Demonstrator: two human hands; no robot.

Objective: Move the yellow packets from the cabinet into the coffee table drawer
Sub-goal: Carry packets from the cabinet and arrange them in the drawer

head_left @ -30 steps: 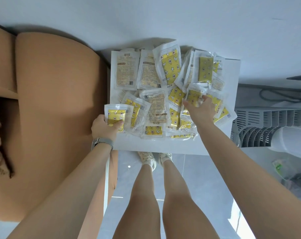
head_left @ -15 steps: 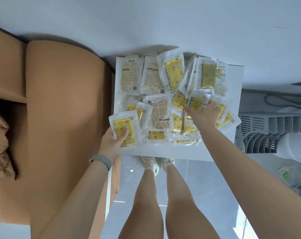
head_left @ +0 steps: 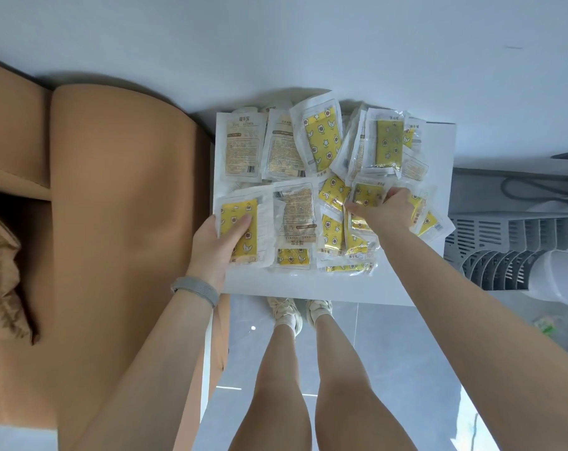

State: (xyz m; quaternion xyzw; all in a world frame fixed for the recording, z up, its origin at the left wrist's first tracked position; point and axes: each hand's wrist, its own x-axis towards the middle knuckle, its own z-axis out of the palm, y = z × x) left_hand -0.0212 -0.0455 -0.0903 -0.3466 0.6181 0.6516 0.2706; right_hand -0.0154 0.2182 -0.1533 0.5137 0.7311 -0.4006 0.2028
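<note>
A person gathers yellow hand-warmer packets (head_left: 321, 187) heaped on a white cabinet top (head_left: 308, 286) that serves as the worktop, beside a tan sofa (head_left: 113, 206). The left hand (head_left: 216, 242), a grey wristband (head_left: 196, 289) on its wrist, grips one packet (head_left: 240, 229) at the cabinet top's sofa-side edge, thumb pressed on its yellow face; over the last second that packet has risen off the pile and been turned to face the camera. The right hand (head_left: 385, 209), on the side of the cabinet top nearer a white fan (head_left: 517, 255), has its fingers curled into the heap, pinching at least one more packet, and has barely shifted. Judging by this, collection has only begun: one packet is secured, nearly all still lie on the cabinet top, and the coffee table drawer is out of view.
</note>
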